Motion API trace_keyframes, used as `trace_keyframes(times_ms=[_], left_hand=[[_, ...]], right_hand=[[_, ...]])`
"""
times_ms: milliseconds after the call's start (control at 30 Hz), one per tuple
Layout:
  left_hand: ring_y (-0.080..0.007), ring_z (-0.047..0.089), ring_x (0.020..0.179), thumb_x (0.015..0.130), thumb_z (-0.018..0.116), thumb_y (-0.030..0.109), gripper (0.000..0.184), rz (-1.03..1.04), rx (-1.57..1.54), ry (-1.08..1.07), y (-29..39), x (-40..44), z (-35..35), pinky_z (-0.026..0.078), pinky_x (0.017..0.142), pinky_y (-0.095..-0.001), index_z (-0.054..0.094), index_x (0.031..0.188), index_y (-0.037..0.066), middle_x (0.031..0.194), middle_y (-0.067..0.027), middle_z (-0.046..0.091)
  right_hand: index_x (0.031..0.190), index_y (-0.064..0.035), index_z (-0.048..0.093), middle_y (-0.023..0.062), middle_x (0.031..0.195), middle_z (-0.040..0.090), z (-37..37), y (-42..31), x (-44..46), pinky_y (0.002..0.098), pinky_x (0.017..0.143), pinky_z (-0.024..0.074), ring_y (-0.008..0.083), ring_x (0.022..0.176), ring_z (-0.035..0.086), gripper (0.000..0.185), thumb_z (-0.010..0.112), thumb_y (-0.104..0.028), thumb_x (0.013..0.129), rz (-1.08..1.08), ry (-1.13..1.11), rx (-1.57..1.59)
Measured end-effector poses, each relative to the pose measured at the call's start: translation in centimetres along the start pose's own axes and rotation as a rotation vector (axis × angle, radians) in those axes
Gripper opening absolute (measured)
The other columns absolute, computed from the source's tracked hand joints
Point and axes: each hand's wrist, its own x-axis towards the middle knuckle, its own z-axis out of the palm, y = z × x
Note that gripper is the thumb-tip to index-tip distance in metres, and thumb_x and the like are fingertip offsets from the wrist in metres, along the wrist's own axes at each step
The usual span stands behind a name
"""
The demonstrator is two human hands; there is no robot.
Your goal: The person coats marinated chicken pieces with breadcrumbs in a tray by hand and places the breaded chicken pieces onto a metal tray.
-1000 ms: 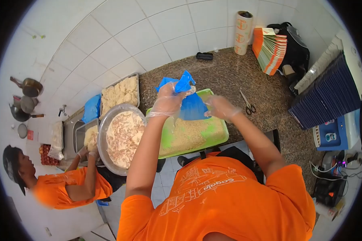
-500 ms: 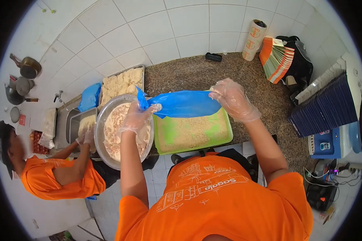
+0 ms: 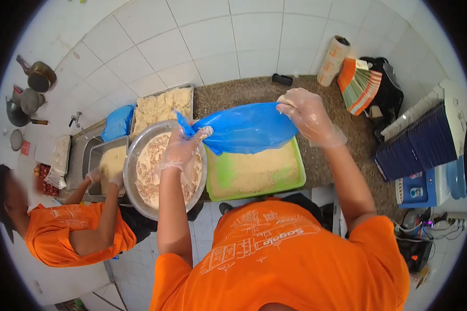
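Observation:
A blue plastic bag (image 3: 249,127) is stretched between my gloved hands above a green tray (image 3: 298,179) of pale crumbs. My left hand (image 3: 184,147) is closed on the bag's gathered left end, its thumb coated in crumbs. The right end is pinched by my right hand (image 3: 308,115), which wears a clear plastic glove. Beneath my left wrist stands a large metal bowl (image 3: 131,186) of creamy liquid with pale pink pieces. What the bag contains, if anything, I cannot make out.
Behind the bowl lies a metal tray (image 3: 192,98) of breaded pieces beside another blue bag (image 3: 118,123). At the left, a co-worker (image 3: 83,228) reaches into a crumb-filled metal pan (image 3: 93,155). A film roll (image 3: 333,61) and stacked dark blue trays (image 3: 412,142) stand at the right.
The bag has swelled wider, and my right hand has risen slightly with its end. My left hand keeps its grip. The whole view has shifted a little.

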Motion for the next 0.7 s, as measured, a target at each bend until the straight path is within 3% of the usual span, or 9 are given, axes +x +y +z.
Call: trace_keyframes(times_ms=[100,133,233,267,367,400,467,633,700], left_hand=[[-0.0147,0.064,0.094,0.090,0.077,0.014,0.032,0.093,0.042,0.230,3.8,-0.5,1.2,0.052,0.086,-0.0291,0.067,0.116,-0.002,0.102,-0.0061,0.070],[-0.0169,0.065,0.093,0.092,0.072,0.012,0.025,0.399,-0.160,0.197,2.6,1.3,1.2,0.052,0.087,-0.0293,0.067,0.112,-0.004,0.099,-0.0071,0.069],[-0.0188,0.065,0.091,0.094,0.067,0.011,0.021,0.795,-0.496,0.266,1.2,4.1,1.9,0.054,0.085,-0.0304,0.066,0.107,-0.005,0.095,-0.0081,0.067],[-0.0208,0.066,0.089,0.093,0.067,0.013,0.021,0.893,-0.275,0.398,0.1,5.2,1.8,0.055,0.081,-0.0321,0.066,0.104,-0.005,0.094,-0.0100,0.067],[-0.0215,0.067,0.091,0.087,0.070,-0.001,0.019,0.782,-0.322,0.376,-3.7,6.8,3.3,0.055,0.082,-0.0331,0.070,0.106,0.003,0.102,-0.0122,0.070],[-0.0255,0.067,0.096,0.083,0.069,-0.004,0.027,0.451,-0.824,0.210,-4.2,7.3,3.8,0.054,0.084,-0.0367,0.071,0.109,0.004,0.099,-0.0140,0.069],[-0.0328,0.066,0.093,0.083,0.074,0.012,0.037,1.057,0.486,0.589,-7.7,11.8,5.4,0.053,0.080,-0.0404,0.066,0.118,0.002,0.100,-0.0154,0.068],[-0.0409,0.052,0.130,0.080,0.077,0.014,0.055,0.157,1.003,0.066,-5.4,13.2,9.9,0.044,0.107,-0.0498,0.061,0.133,0.010,0.143,-0.0252,0.052],[-0.0411,0.048,0.134,0.080,0.077,0.016,0.056,0.229,0.896,0.112,-4.0,11.5,10.5,0.041,0.110,-0.0496,0.062,0.134,0.011,0.147,-0.0255,0.049]], right_hand=[[0.098,-0.0028,0.073,0.0157,0.089,0.067,-0.3,0.0,-0.2,0.0425,0.079,0.0513,0.0338,0.085,0.063,0.016,0.074,-0.014,0.086,-0.016,0.359,0.225],[0.098,-0.0036,0.073,0.0138,0.089,0.067,-1.2,0.0,0.3,0.0418,0.078,0.0516,0.0325,0.086,0.063,0.016,0.075,-0.013,0.084,-0.106,0.456,0.104],[0.100,-0.0058,0.073,0.0110,0.096,0.066,-2.0,1.0,0.0,0.0427,0.078,0.0521,0.0320,0.093,0.062,0.021,0.078,-0.016,0.082,-0.208,0.546,-0.004],[0.104,-0.0059,0.071,0.0118,0.102,0.065,-1.7,1.2,-0.5,0.0437,0.080,0.0517,0.0325,0.097,0.061,0.026,0.078,-0.019,0.083,-0.190,0.534,-0.115],[0.119,-0.0037,0.062,0.0165,0.113,0.059,2.1,3.0,-3.4,0.0466,0.088,0.0495,0.0355,0.106,0.058,0.043,0.074,-0.029,0.087,-0.131,0.543,-0.157],[0.122,-0.0016,0.060,0.0180,0.112,0.059,4.6,3.4,-5.1,0.0470,0.091,0.0484,0.0371,0.106,0.058,0.046,0.073,-0.031,0.088,-0.003,0.553,0.058],[0.127,0.0018,0.054,0.0211,0.118,0.059,11.1,5.3,-7.7,0.0480,0.098,0.0462,0.0408,0.110,0.057,0.054,0.070,-0.035,0.090,0.127,0.408,0.190],[0.144,0.0028,0.045,0.0232,0.149,0.044,25.7,7.3,-8.8,0.0596,0.114,0.0287,0.0415,0.139,0.039,0.076,0.060,-0.051,0.093,0.221,-0.058,-0.083],[0.148,0.0022,0.042,0.0227,0.155,0.038,27.8,6.0,-8.4,0.0638,0.116,0.0218,0.0405,0.147,0.031,0.082,0.057,-0.056,0.093,0.300,-0.209,-0.162]])
